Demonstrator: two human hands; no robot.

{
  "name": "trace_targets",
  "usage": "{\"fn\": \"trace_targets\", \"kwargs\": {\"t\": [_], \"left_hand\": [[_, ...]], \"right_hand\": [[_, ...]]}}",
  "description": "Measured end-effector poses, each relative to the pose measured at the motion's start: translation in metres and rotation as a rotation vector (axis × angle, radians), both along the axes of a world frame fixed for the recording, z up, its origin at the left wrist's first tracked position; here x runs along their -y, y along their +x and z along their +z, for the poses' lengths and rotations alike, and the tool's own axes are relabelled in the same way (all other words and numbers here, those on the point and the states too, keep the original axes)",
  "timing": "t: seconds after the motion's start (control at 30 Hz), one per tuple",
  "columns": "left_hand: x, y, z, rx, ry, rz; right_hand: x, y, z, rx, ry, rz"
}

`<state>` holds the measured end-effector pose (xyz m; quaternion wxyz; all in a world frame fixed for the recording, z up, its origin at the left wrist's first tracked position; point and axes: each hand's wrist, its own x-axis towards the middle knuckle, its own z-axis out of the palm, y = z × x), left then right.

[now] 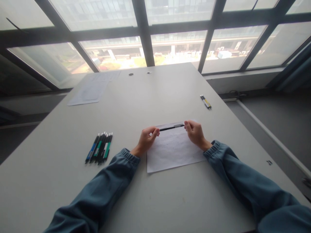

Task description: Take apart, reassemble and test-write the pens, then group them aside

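A black pen (171,127) lies level between my two hands, just above a white sheet of paper (173,151) on the grey table (150,97). My left hand (146,139) pinches the pen's left end with curled fingers. My right hand (195,133) pinches its right end the same way. Both wrists rest near the sheet's upper corners. Both arms wear blue-grey sleeves.
Several pens (99,148) with blue, green and black barrels lie side by side at the left. Two more pens (206,101) lie at the right, near the table edge. Printed sheets (91,90) sit at the far left corner. Large windows stand behind the table.
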<state>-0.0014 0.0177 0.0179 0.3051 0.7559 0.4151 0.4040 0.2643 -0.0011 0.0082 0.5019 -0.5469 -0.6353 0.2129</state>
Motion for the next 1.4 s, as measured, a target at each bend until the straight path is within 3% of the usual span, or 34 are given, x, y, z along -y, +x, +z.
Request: {"fn": "trace_targets", "kwargs": {"t": [0.17, 0.3, 0.43, 0.63, 0.87, 1.2, 1.4], "left_hand": [[0.0, 0.0, 0.001, -0.004, 0.049, 0.004], [0.001, 0.001, 0.002, 0.014, 0.054, -0.012], [0.0, 0.001, -0.001, 0.014, 0.065, -0.01], [0.001, -0.002, -0.009, -0.14, 0.132, -0.005], [0.004, -0.001, -0.007, -0.244, 0.203, -0.058], [0.007, 0.0, -0.001, -0.095, 0.042, -0.087], [0.007, -0.001, -0.005, 0.003, -0.047, -0.074]], "right_hand": [[-0.001, -0.007, 0.001, -0.227, -0.156, 0.08], [0.0, -0.009, 0.002, -0.284, -0.245, 0.185], [0.002, -0.009, 0.003, -0.346, -0.253, 0.203], [0.004, -0.009, 0.004, -0.375, -0.246, 0.202], [0.004, -0.009, 0.001, -0.424, -0.264, 0.225], [0.005, -0.009, 0.004, -0.352, -0.236, 0.246], [0.006, -0.011, 0.006, -0.276, -0.166, 0.244]]}}
